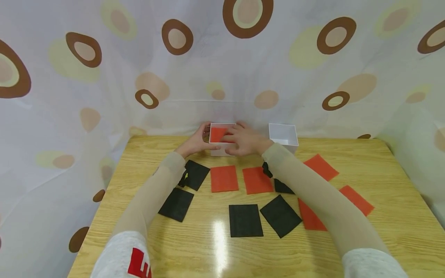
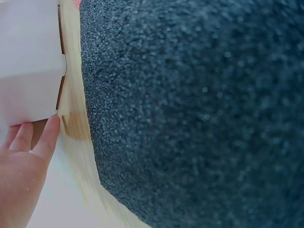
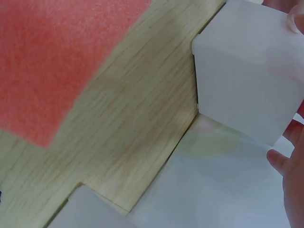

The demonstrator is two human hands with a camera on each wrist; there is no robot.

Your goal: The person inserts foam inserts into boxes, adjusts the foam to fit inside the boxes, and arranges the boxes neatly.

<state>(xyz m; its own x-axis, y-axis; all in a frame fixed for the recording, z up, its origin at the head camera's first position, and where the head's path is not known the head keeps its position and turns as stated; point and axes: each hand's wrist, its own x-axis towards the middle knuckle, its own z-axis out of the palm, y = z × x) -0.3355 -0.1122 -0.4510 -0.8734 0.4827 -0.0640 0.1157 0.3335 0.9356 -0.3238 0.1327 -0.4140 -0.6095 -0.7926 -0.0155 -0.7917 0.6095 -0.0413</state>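
Observation:
Against the back curtain stands a white box [image 1: 218, 153] with a red felt square [image 1: 217, 135] inside. My left hand [image 1: 196, 143] holds the box at its left end, thumb along the front wall and fingers by the side. In the left wrist view, those fingertips [image 2: 51, 124] touch the white wall. From the right, my right hand [image 1: 246, 139] reaches across the box, its fingers over the opening and on the red square, its thumb low by the front wall. The right wrist view shows one finger [image 3: 278, 160] near the box's corner.
A second white box [image 1: 283, 143] stands to the right, partly behind my right forearm. Across the wooden table [image 1: 194, 247] lie several black squares [image 1: 246, 221] and several red squares [image 1: 224, 178]. My right forearm covers parts of some. A patterned curtain [image 1: 208, 77] rises behind.

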